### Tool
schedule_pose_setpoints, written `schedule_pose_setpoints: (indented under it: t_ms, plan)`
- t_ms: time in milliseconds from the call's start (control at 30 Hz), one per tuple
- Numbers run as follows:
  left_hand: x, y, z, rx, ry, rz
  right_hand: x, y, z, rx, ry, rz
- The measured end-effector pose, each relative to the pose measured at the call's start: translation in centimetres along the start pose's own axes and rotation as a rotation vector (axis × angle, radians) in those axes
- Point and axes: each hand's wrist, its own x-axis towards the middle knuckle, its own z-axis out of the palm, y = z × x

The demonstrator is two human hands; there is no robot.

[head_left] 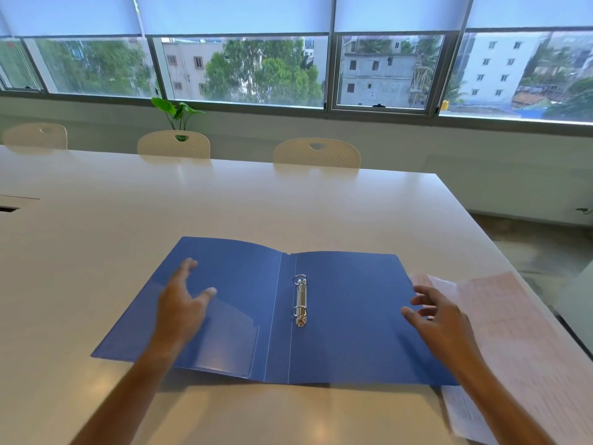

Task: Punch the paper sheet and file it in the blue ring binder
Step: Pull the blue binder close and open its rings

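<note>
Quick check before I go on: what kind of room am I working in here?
Most likely an office meeting room: a long white table with matching cream chairs tucked in along its far side, and a wide strip of windows with roller blinds looking out on buildings from an upper floor.

I see a white table [288, 203] carrying a blue ring binder [353, 316], lying open and flat near my edge. Just right of the binder lies a printed paper sheet [519, 342], its left edge touching the binder's cover.
</note>
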Motion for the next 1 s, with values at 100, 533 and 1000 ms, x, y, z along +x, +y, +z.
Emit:
schedule_pose_setpoints:
  t_ms: [100, 533, 1000]
  plan:
    - [-0.7, 0.9, 3.0, -0.052, -0.118, 0.06, 0.6, -1.0, 1.8, 0.065, -0.032, -0.037]
    - [-2.7, 3.4, 9.9, -0.133, -0.427, 0.118, 0.7, -4.8, 9.1, 0.068, -0.273, -0.189]
    - [-3.4, 1.7, 11.5, -0.155, -0.394, 0.184, 0.2, -6.7, 13.2, 0.179, -0.348, -0.244]
